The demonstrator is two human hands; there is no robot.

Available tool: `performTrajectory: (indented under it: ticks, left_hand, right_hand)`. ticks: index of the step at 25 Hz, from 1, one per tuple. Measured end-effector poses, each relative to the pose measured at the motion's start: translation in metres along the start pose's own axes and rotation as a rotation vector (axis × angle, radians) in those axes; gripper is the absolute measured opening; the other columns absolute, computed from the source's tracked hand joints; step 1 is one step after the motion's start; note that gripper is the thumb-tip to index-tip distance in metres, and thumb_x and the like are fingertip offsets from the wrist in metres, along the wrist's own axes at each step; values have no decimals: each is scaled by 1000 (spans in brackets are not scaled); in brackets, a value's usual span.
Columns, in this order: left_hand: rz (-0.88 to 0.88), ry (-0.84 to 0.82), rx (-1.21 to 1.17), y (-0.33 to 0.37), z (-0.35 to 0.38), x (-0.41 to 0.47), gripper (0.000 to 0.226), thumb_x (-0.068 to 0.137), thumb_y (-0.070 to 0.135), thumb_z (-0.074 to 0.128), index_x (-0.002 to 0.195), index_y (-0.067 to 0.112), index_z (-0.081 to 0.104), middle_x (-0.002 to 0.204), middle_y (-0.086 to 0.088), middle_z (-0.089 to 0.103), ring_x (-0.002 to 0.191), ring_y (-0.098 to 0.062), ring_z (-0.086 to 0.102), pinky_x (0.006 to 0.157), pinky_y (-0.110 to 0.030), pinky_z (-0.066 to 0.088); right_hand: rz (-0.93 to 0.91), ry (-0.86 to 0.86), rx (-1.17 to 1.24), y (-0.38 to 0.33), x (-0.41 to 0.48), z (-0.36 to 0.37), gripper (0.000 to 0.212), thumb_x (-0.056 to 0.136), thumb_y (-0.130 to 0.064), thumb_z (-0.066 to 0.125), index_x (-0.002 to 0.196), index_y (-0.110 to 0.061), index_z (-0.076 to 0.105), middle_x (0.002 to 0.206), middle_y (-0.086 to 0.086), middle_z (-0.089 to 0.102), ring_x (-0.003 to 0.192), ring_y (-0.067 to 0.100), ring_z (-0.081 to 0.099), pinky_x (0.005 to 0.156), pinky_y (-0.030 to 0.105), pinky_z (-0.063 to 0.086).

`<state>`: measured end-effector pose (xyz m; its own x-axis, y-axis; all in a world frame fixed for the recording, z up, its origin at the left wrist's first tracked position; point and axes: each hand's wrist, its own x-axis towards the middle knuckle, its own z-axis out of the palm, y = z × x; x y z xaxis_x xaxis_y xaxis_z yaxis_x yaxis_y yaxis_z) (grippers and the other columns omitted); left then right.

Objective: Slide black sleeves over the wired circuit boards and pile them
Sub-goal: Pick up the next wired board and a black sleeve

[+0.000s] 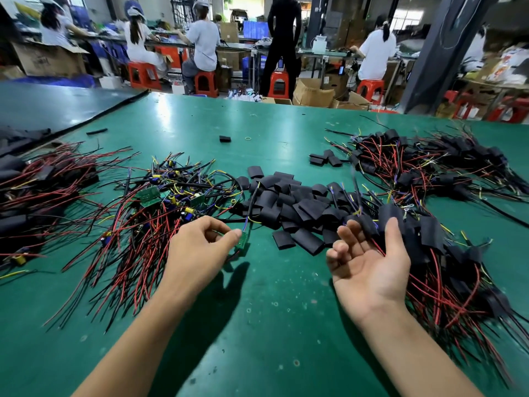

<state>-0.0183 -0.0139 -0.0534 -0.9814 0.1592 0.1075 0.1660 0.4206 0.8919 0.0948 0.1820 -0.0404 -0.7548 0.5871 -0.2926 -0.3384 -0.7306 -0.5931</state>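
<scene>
The left hand [200, 247] pinches a green board [242, 244] at the fingertips, and its wires [248, 213] run away from the person. The right hand [369, 267] is palm up with loose fingers, holding nothing. The sleeves [292, 207] lie just beyond, between both hands and nearer to the right one. Bare boards [169, 196] lie left, and the finished pile [429, 242] is beside the right hand

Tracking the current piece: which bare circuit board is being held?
The green circuit board pinched by the left hand, beside the sleeve pile; the other bare boards lie untouched in the wire tangle.
</scene>
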Motion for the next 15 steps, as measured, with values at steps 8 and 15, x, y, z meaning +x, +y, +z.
performTrajectory:
  ticks: [8,15]
  left_hand:
    - [304,-139,517,-8,18,-9,49,89,49,64,134,34,55,118,7,61,108,-20,59,90,-36,51]
    - [240,1,83,6,16,-15,11,84,26,74,95,26,69,83,8,71,61,-6,60,64,-22,51]
  right_hand:
    - [-129,-120,-232,6,12,-10,49,99,-56,44,104,-13,67,79,5,70,45,12,48,47,21,42]
    - [-617,-253,-2003,25,21,-32,50,96,-48,56,140,-26,53,139,-8,47,118,14,56,97,28,43]
